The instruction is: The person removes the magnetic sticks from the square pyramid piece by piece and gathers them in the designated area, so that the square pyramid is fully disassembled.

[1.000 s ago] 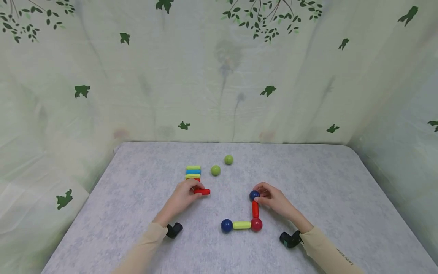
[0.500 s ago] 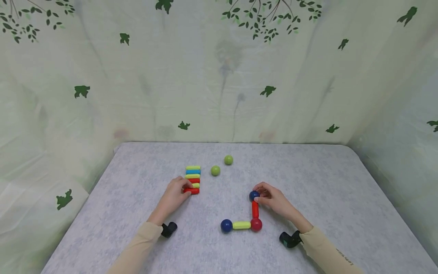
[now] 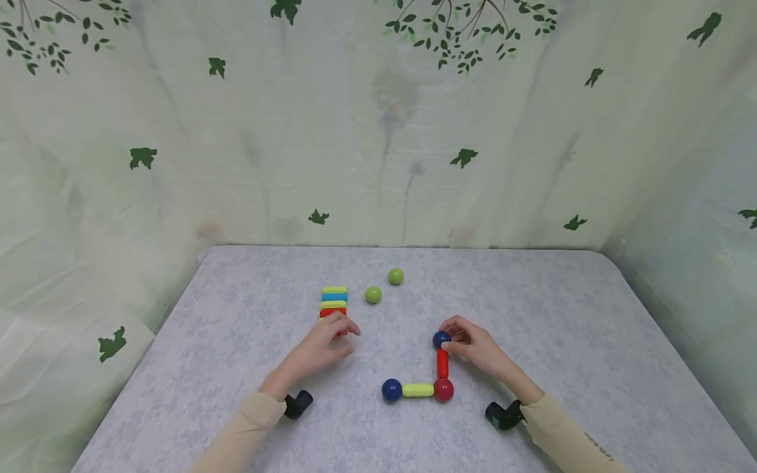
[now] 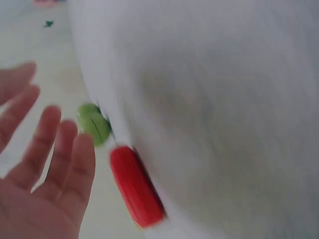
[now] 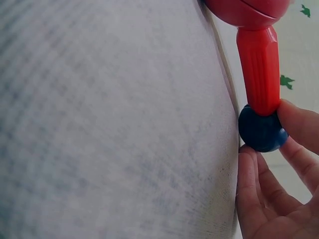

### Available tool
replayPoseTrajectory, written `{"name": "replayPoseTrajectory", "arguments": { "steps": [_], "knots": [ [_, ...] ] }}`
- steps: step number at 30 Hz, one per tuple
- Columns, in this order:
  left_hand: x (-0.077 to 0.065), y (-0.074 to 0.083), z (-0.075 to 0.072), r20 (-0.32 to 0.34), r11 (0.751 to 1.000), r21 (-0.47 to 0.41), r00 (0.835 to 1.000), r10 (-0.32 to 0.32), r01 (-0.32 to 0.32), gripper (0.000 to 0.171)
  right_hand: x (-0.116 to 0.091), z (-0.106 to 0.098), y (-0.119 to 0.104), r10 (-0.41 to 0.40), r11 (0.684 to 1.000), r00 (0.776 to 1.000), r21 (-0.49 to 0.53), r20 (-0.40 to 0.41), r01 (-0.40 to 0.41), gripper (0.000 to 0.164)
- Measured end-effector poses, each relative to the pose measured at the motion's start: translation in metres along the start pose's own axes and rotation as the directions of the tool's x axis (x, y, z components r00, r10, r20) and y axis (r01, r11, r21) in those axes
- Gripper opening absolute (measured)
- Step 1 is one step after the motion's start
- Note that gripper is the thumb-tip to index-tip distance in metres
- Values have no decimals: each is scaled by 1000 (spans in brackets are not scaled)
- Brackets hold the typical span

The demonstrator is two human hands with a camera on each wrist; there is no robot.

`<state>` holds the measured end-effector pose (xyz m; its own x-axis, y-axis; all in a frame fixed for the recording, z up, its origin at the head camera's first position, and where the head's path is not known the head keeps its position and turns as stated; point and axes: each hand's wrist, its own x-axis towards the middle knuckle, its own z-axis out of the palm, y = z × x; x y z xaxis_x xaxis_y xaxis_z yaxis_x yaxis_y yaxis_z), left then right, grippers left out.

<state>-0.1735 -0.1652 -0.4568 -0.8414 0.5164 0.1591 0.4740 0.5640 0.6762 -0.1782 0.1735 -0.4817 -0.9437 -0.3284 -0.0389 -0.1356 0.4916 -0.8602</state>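
Observation:
My left hand (image 3: 322,345) is over the near end of a row of coloured rods (image 3: 334,305), fingers spread and holding nothing. The left wrist view has a red rod (image 4: 135,186) lying on the table beside those fingers; in the head view the hand hides it. At the right, my right hand (image 3: 473,345) pinches a dark blue ball (image 5: 262,128) between thumb and fingers. That ball sits on the end of a red rod (image 3: 442,363), whose other end meets a red ball (image 3: 443,390). A yellow-green rod (image 3: 418,390) links the red ball to another blue ball (image 3: 391,390), making an L.
Two green balls (image 3: 373,295) lie farther back, right of the row of rods. A grey cloth covers the table (image 3: 532,295), and a pale curtain (image 3: 355,131) with printed leaves hangs behind it. Each wrist wears a black camera (image 3: 504,415).
My left hand pulled the near red rod leftward into line with the row, then let go and opened, shifting slightly right. My right hand keeps its pinch on the blue ball.

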Motion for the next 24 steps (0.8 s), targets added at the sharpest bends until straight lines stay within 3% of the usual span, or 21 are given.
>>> {"name": "replayPoseTrajectory", "arguments": {
  "steps": [3, 6, 9, 11, 14, 18, 24],
  "knots": [
    [1, 13, 9, 158, 990, -130, 985, 71, -51, 23, 0, 0, 1, -4, 1000, 1000, 0, 2, 4, 23],
    [1, 26, 20, 296, 978, -207, 952, 83, -21, 26, 0, 0, 2, -5, 1000, 1000, 1, 3, 5, 23],
    [0, 35, 32, 390, 973, -230, 916, 89, 3, 31, -1, 0, 2, -6, 1000, 1000, 2, 0, 6, 23],
    [0, 39, 39, 418, 976, -217, 902, 105, -13, 33, -2, 0, 2, -5, 1000, 1000, 2, -4, 5, 23],
    [2, 43, 47, 424, 985, -160, 896, 133, -70, 32, -3, -1, 3, -2, 1000, 1000, -1, -13, 2, 23],
    [3, 46, 53, 410, 990, -67, 902, 137, -120, 28, -5, -1, 4, 2, 1000, 1000, -4, -21, -2, 23],
    [5, 47, 54, 385, 993, -34, 916, 118, -113, 25, -8, -3, 4, 7, 1000, 1000, -1, -24, -7, 23]
  ]
}}
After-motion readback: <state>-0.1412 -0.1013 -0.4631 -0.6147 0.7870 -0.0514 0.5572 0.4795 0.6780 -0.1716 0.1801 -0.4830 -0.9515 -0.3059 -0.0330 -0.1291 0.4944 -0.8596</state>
